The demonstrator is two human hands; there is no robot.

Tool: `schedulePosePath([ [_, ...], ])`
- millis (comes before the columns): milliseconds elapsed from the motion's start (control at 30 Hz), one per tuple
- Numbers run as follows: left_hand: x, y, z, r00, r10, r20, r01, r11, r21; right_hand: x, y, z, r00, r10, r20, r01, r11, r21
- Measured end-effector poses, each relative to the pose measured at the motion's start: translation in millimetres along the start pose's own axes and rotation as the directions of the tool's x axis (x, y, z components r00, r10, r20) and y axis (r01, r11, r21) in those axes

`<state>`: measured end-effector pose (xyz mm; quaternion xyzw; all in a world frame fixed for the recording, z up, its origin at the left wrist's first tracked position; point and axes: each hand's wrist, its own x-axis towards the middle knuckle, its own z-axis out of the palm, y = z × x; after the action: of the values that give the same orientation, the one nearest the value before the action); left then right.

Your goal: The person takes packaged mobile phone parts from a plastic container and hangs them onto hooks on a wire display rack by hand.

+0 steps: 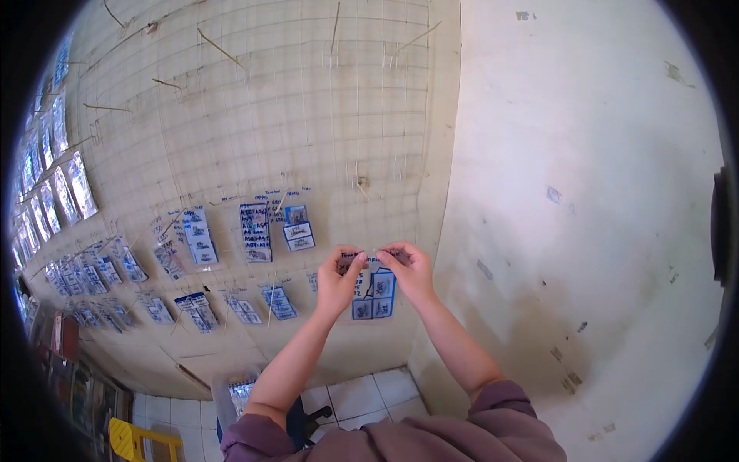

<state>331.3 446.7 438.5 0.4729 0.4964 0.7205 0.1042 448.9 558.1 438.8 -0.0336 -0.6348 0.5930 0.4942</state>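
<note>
Both hands are raised in front of the wire grid, side by side. A flat clear plastic packet [374, 306] hangs below them, with blue-bordered printed panels and blue handwriting. My left hand [337, 279] is closed at the packet's upper left, thumb and fingers pinched together. At the upper right, my right hand [411, 271] pinches its top edge, the thumb pointing toward the left thumb. The fingers partly cover the writing along the top. Whether the packet is on a hook of the grid cannot be made out.
A wire grid [269, 100] with protruding hooks covers the wall. Similar packets [299, 231] hang left of my hands. A bare wall [554, 154] stands close on the right. Below are a clear plastic bin [225, 394], a yellow plastic stool [127, 439] and a tiled floor [358, 396].
</note>
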Motion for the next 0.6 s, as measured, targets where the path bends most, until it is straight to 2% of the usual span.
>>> schedulePosePath([
  [100,29,-6,0,1.0,0.029,-0.007,-0.029,0.997,-0.077,29,2,0,1.0,-0.018,-0.014,0.017,0.999,-0.031],
  [233,64,-12,3,0.994,0.103,-0.037,-0.104,0.993,-0.05,69,-1,2,0.994,-0.103,-0.043,0.099,0.991,-0.086],
  [300,77,-16,5,0.99,0.118,-0.073,-0.126,0.986,-0.107,84,-1,4,0.992,-0.121,-0.047,0.115,0.986,-0.117],
  [433,97,-24,4,0.983,0.164,-0.086,-0.169,0.984,-0.052,107,10,3,0.986,-0.165,-0.034,0.156,0.971,-0.18],
  [600,108,-37,7,0.985,0.129,-0.116,-0.137,0.988,-0.066,119,22,-1,0.986,-0.168,-0.017,0.162,0.969,-0.189],
])
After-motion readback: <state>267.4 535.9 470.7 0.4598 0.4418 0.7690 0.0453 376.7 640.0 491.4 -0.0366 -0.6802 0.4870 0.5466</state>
